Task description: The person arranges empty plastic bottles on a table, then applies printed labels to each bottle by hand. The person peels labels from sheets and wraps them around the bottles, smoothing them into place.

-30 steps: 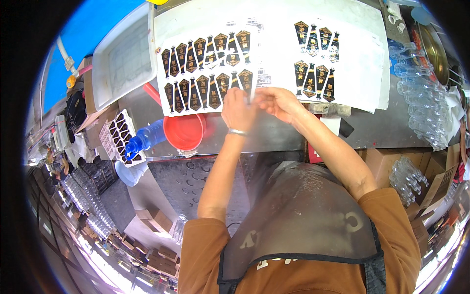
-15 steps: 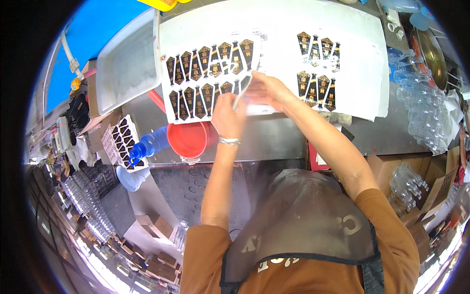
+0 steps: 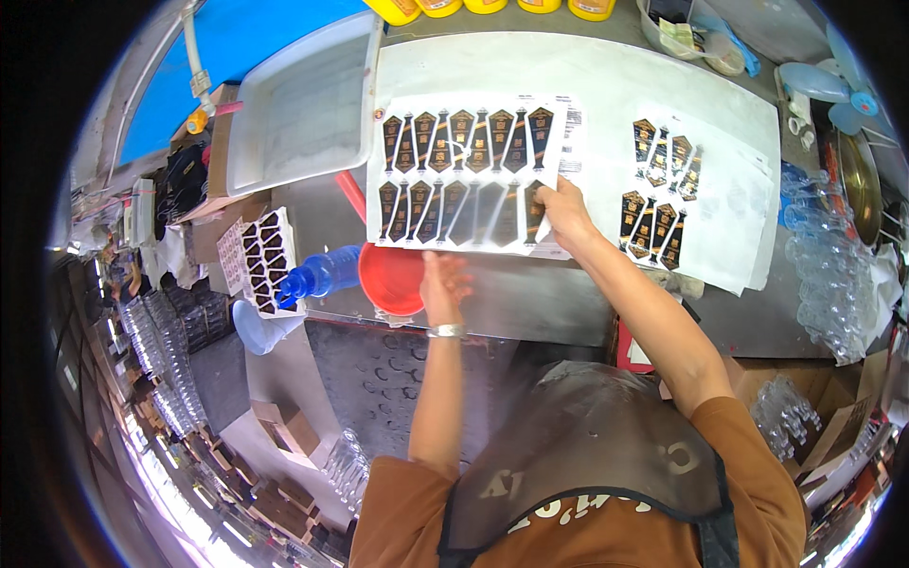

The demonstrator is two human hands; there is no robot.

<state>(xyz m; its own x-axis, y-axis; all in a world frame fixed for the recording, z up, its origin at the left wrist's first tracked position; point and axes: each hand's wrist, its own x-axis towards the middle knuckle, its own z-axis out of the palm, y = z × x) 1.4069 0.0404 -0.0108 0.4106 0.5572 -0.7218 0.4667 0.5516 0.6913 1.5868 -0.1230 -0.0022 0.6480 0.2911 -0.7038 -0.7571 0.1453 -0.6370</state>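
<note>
A white sheet of black-and-gold, tie-shaped stickers in two rows (image 3: 454, 177) lies on the table in front of me. My right hand (image 3: 566, 213) pinches its lower right edge, with the thumb on top of the last sticker. Below the sheet's front edge hovers my left hand (image 3: 443, 287), slightly blurred, its fingers apart and nothing visible in them. Just left of that hand is a red plastic bowl (image 3: 392, 281). Part of the lower sticker row looks pale and smeared. Further right lies a second, partly used sticker sheet (image 3: 701, 227).
A blue bottle (image 3: 331, 272) lies beside the bowl, with more sticker sheets (image 3: 268, 260) at its left. A translucent tray (image 3: 303, 114) stands at the back left. Yellow containers (image 3: 485, 5) line the far edge; clear plastic bottles (image 3: 819, 246) crowd the right.
My hands were close together over the sheet's right part, holding a pale strip. They are now apart: the left has dropped toward me, the right grips the edge. The view has shifted.
</note>
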